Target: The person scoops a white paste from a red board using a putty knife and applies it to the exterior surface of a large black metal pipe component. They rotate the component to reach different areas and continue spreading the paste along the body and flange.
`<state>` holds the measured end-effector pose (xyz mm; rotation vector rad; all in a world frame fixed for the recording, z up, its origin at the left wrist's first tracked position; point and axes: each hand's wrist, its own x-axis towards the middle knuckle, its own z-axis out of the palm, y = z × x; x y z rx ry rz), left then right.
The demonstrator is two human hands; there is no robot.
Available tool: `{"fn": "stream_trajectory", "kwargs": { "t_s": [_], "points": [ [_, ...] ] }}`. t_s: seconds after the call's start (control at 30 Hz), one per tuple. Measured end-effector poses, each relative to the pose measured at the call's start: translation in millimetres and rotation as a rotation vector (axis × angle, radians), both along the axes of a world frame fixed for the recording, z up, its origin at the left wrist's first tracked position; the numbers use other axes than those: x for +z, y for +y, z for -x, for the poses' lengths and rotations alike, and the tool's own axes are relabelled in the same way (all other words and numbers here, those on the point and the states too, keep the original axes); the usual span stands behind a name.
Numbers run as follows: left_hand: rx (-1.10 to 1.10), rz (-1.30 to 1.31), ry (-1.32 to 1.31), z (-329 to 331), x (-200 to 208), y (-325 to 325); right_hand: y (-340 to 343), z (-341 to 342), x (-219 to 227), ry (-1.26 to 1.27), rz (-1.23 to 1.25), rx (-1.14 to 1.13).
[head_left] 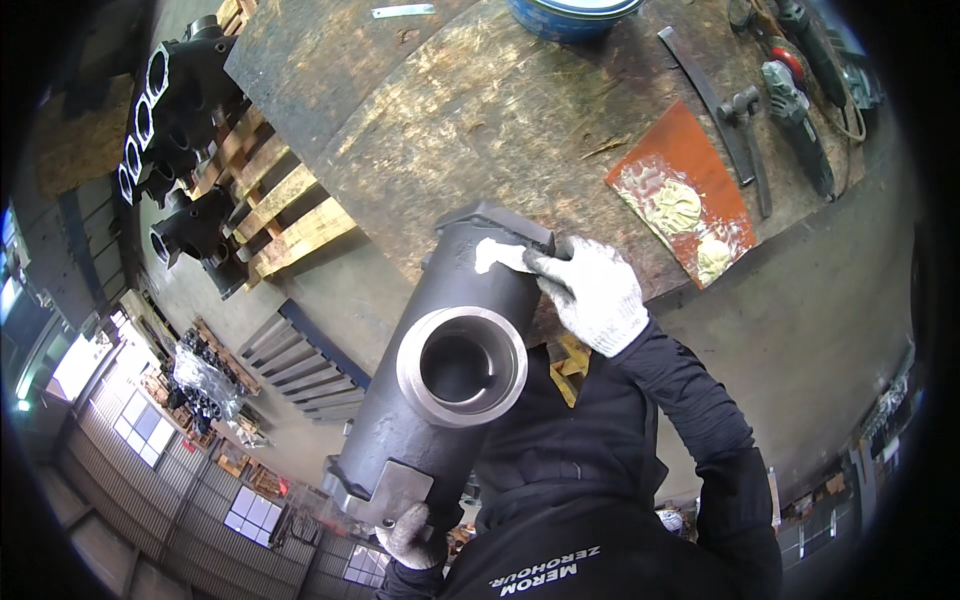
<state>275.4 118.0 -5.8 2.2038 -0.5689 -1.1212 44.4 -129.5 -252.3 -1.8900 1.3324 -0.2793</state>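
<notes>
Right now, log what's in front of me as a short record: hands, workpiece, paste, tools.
Left hand: gloved, holding the lower end of the casting
Right hand: gloved, fingertips at a white area on the casting; whether that is paste or a tool, unclear
Workpiece: dark tubular casting, round opening facing up
Paste: pale daubs on an orange sheet
Tools: hammer, flat bar, grinder

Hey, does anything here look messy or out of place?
Pale paste lies smeared in uneven clumps across the orange board, with no container around it. A ragged white patch also stands out against the dark metal part, beside the right hand. I can't tell whether it covers damage.
</notes>
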Motion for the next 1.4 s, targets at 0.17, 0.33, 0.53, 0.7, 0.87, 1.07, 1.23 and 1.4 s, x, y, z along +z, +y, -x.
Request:
{"fn": "stream_trajectory", "kwargs": {
  "t_s": [0.17, 0.33, 0.53, 0.7, 0.87, 1.07, 1.23, 1.4],
  "points": [
    [0.311, -0.009, 0.097, 2.1, 2.1, -14.0, -0.8, 13.0, 18.4, 0.057, -0.025, 0.006],
    [0.150, -0.013, 0.107, 5.4, 5.1, -27.5, -4.0, -0.8, 1.5, -0.006, -0.030, -0.010],
    [0.179, -0.023, 0.068, 1.3, 4.8, -14.3, 16.1, 1.9, 0.8, -0.049, -0.015, -0.034],
    [0.383, -0.032, 0.189, -2.5, 4.1, -3.1, 11.3, -1.8, -11.2, -0.002, 0.029, -0.012],
    [-0.266, 0.024, -0.178, -3.0, 3.3, -5.6, 9.9, 1.2, -9.0, -0.008, 0.016, -0.031],
    [-0.270, 0.025, -0.201, -1.6, 1.6, -9.3, 8.5, 12.8, 5.9, 0.021, -0.058, -0.071],
    [-0.581, 0.079, -0.445, -6.0, 0.5, -15.1, 6.4, 1.1, -0.3, -0.034, 0.000, -0.089],
    [-0.646, 0.099, -0.494, -7.8, -0.3, -15.4, 27.3, 17.8, 13.1, -0.062, -0.110, -0.118]
  ]
}}
